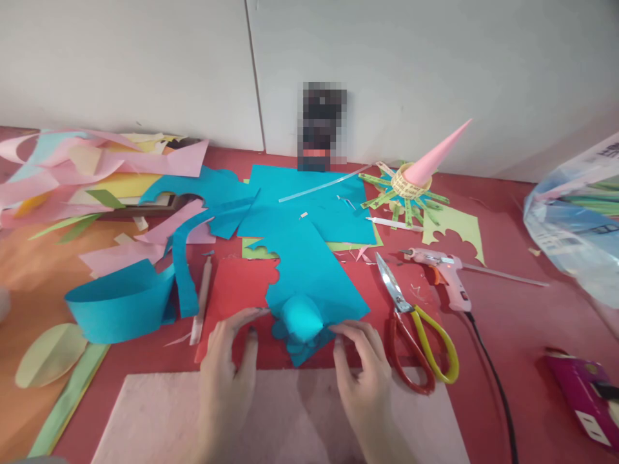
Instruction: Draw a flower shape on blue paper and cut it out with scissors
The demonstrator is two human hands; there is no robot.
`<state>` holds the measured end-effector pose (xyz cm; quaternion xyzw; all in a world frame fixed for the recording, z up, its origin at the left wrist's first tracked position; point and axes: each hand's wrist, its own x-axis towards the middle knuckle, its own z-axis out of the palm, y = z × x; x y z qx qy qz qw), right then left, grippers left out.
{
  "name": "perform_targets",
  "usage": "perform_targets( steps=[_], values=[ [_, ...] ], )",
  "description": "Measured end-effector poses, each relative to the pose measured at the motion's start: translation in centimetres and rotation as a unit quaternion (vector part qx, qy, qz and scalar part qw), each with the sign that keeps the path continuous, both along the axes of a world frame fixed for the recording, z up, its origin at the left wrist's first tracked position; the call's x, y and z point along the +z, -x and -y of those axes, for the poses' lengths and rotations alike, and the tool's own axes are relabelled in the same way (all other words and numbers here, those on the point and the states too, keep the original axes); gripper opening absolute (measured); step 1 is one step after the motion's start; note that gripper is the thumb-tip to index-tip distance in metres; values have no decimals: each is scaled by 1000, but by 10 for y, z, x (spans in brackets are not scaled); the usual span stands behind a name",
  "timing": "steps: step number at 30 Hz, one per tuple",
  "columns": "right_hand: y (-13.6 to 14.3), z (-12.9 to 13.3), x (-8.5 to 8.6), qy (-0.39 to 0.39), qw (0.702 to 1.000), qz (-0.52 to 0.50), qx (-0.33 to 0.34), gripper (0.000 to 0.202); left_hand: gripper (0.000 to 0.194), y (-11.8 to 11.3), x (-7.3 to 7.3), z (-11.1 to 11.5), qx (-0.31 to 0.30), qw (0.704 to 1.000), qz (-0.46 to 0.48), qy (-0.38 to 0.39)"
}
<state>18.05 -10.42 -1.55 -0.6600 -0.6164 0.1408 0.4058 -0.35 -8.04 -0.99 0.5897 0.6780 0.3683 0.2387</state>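
Note:
A small blue paper cone stands on scalloped blue petals, which lie over a larger blue paper sheet with a wavy cut edge. My left hand is to the left of the cone, index finger stretched toward the sheet's edge and thumb held apart. On the other side, my right hand has its fingertips at the petals' right edge, thumb slightly apart from them. Neither hand appears to grip anything. Scissors with one red and one yellow handle lie right of my right hand.
A pink glue gun with a black cord rests at right. Behind stands a pink paper cone on a green-strip base. Left are a blue paper band and piled scraps. A plastic bag and magenta box lie far right.

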Motion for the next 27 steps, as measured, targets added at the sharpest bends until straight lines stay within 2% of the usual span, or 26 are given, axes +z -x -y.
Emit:
perform_targets(
  steps=[6, 13, 18, 24, 27],
  values=[
    [0, -1, 1, -10, 1000, 3, 10, 17, 21, 1, -3, 1, -15, 1000, -2, 5],
    [0, -3, 4, -16, 1000, -4, 17, 19, 23, -2, 2, -3, -10, 999, 26, 15],
    [1, -3, 5, -20, 998, 6, 52, 15, 22, 0, -2, -2, 6, 998, 57, 13],
    [2, -3, 4, -14, 998, 11, 54, 13, 19, 0, 1, -2, -13, 999, 49, 16],
    [2, -2, 2, 0, 999, 10, 46, 14, 23, -3, 2, 0, -51, 998, 21, 4]
  ],
)
